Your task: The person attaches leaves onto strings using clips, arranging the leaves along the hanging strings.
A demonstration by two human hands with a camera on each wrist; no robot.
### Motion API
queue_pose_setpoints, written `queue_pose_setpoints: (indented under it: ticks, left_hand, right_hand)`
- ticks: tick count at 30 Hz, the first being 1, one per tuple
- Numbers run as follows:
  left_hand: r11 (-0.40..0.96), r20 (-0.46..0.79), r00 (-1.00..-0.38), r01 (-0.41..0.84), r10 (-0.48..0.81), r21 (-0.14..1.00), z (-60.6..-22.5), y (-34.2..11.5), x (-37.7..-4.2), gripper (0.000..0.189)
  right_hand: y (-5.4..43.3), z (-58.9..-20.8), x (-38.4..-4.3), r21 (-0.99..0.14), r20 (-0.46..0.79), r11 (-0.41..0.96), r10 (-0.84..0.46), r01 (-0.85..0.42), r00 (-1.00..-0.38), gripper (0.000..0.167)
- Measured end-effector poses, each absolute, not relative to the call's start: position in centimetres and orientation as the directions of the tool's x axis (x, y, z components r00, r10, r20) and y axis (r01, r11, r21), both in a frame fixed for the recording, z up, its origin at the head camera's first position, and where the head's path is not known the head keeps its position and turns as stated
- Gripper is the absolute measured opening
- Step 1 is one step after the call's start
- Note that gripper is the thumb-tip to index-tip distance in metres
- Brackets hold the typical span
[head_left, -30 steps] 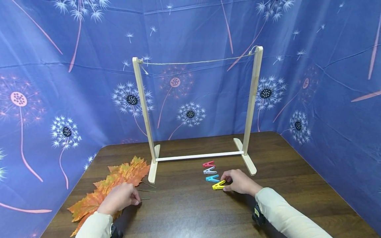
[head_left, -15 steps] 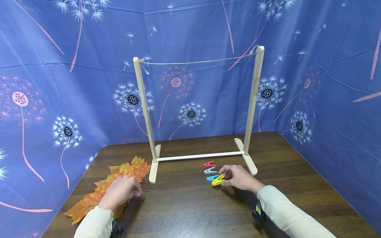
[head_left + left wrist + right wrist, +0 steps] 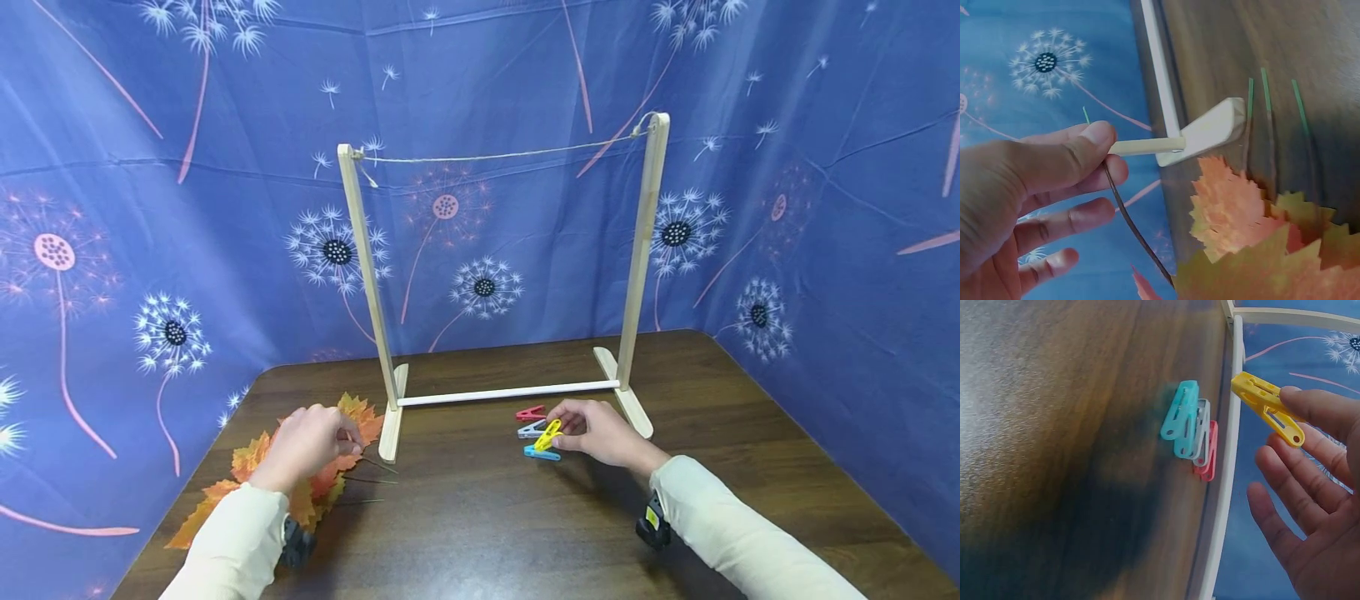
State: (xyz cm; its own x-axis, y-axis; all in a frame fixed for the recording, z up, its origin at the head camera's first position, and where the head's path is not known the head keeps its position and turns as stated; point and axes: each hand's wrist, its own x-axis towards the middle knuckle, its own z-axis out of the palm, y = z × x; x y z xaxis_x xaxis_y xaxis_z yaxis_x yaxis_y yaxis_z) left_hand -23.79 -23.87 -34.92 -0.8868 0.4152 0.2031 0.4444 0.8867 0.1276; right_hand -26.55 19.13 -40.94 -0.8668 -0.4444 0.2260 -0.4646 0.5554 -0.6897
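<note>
My left hand pinches the thin brown stem of an artificial maple leaf between thumb and index finger; the other fingers are spread apart. In the head view this hand hides part of the pile of orange and yellow maple leaves. My right hand pinches a yellow clothespin by its handles, thumb on one side. Just below it in the head view lie a blue clothespin, a white clothespin and a red clothespin on the table.
A wooden frame stands behind both hands, with a left post, a right post and a white bottom bar. Twine runs between the post tops. A blue dandelion-print cloth hangs around the brown table.
My right hand has lifted the yellow clothespin from the table and moved it slightly back over the others. My left hand has risen with a leaf, away from the pile's front.
</note>
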Motion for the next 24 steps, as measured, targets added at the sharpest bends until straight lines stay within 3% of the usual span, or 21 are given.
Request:
queue_pose_setpoints:
  ticks: [9, 24]
  left_hand:
    - [0.909, 0.212, -0.924, 0.362, 0.319, 0.207, -33.4, -23.2, -24.7, 0.008]
    - [0.874, 0.374, -0.904, 0.341, 0.205, 0.347, -31.5, -20.6, -26.1, 0.007]
  right_hand:
    - [18.9, -39.9, -27.0, -0.674, 0.221, 0.57, -0.451, -0.47, -0.865, 0.031]
    - [18.9, -37.1, -27.1, -0.655, 0.211, 0.598, -0.442, -0.462, -0.872, 0.027]
